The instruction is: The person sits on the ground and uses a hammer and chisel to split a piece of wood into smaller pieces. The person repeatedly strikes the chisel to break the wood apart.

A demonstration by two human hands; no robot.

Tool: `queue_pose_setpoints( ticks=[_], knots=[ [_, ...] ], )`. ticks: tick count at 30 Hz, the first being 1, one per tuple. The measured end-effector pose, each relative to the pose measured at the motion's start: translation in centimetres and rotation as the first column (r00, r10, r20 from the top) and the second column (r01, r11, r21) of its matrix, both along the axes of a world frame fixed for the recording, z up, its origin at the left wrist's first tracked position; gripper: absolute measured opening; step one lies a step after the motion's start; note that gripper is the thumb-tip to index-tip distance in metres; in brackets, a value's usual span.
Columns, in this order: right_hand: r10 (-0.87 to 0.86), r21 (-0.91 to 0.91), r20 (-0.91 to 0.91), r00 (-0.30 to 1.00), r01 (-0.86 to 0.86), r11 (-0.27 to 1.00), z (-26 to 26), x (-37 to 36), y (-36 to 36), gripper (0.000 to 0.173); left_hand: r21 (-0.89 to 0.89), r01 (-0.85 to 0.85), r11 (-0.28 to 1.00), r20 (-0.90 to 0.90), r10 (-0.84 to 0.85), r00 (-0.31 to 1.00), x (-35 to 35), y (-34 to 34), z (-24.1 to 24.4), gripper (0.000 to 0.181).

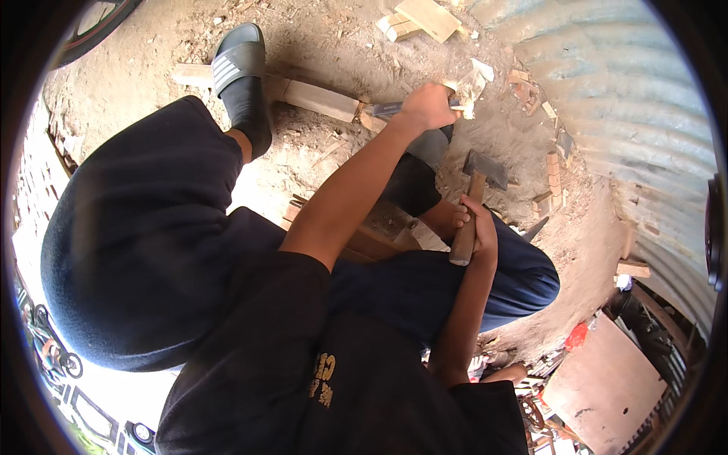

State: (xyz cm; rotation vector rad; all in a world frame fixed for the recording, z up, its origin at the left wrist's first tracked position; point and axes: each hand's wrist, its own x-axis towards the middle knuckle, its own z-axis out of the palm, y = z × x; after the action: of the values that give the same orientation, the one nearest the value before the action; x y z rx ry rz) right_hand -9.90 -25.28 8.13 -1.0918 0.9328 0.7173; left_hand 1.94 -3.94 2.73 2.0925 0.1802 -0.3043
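My left hand (429,108) is closed around a narrow dark metal tool (387,108), which looks like a chisel. Most of the tool is hidden in my fist. A wooden beam (321,100) lies on the dirt ground, its end close to the tool. My left foot, in a grey slide sandal (238,60), rests across the beam. My right hand (480,227) grips the wooden handle (463,244) of a hammer just above my right thigh. The hammer's dark, blocky head (486,169) points away from me, apart from the beam.
Wood offcuts (429,20) lie at the far side, with more scraps (553,173) to the right. Corrugated metal sheeting (597,85) lines the right. A pale board (606,387) sits among clutter at lower right. A wheel (96,31) shows at upper left.
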Motion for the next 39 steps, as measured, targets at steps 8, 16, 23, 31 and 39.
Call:
queue_pose_setpoints(
  ticks=[8,16,23,31,39],
  knots=[
    [0.065,-0.147,0.156,0.986,-0.041,0.988,3.6,-1.1,-0.3,0.013,0.000,0.002,1.000,0.013,-0.002,1.000,0.0,0.7,-0.6,0.037],
    [0.054,-0.245,0.655,0.754,0.144,0.959,15.5,3.3,-0.5,0.019,0.063,0.081,0.995,-0.029,-0.080,0.996,-0.3,0.9,-0.6,0.035],
    [-0.071,-0.377,0.776,0.626,0.552,0.744,13.5,8.0,3.9,0.030,0.080,0.121,0.989,-0.034,-0.119,0.992,-0.5,0.5,-0.7,0.035],
    [0.157,-0.174,0.217,0.963,-0.120,0.977,6.0,2.8,5.3,0.014,0.079,0.131,0.988,0.057,-0.136,0.989,-1.3,0.9,-3.2,0.034],
    [0.035,-0.270,0.565,0.824,0.145,0.952,16.6,5.8,-1.5,0.010,-0.042,0.005,0.999,0.099,-0.001,0.995,-0.6,2.1,-0.1,0.033]
  ],
)
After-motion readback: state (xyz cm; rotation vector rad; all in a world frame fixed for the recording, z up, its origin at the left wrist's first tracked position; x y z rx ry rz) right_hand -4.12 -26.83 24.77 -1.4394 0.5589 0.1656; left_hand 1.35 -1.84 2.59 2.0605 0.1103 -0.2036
